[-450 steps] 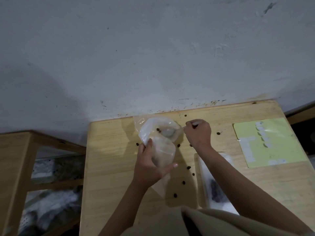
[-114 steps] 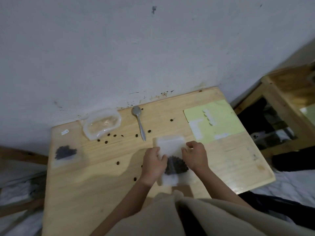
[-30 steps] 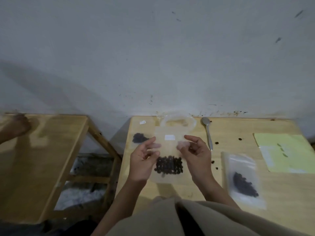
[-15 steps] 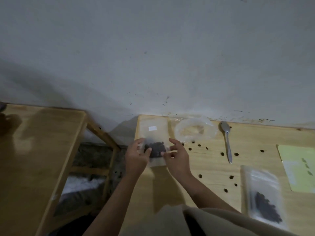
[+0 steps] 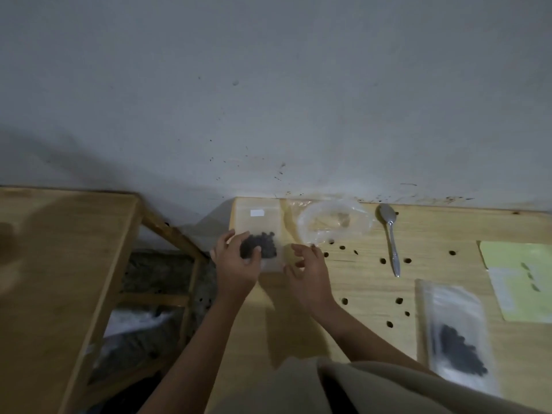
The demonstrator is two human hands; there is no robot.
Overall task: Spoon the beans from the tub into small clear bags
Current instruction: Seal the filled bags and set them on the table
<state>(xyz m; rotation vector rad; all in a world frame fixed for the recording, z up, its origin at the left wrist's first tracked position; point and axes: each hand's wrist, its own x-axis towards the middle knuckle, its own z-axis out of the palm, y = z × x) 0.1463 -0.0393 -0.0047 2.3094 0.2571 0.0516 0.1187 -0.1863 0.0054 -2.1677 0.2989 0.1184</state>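
A small clear bag of dark beans [image 5: 266,231] lies flat at the far left corner of the wooden table [image 5: 352,282], white label toward the wall. My left hand [image 5: 236,265] covers its lower left corner, thumb on the beans. My right hand [image 5: 309,274] hovers just right of the bag, fingers spread, holding nothing. The clear plastic tub [image 5: 334,225] stands by the wall, right of the bag, and looks almost empty. A metal spoon [image 5: 392,240] lies on the table right of the tub.
Another bag with beans [image 5: 457,339] lies at the near right. A pale green sheet [image 5: 521,282] sits at the right edge. Several loose beans [image 5: 383,260] dot the tabletop. A second wooden table [image 5: 59,264] stands to the left across a gap.
The bag went from in front of me to the table's far left corner and now lies flat. My right hand has come off it; the left stays on it.
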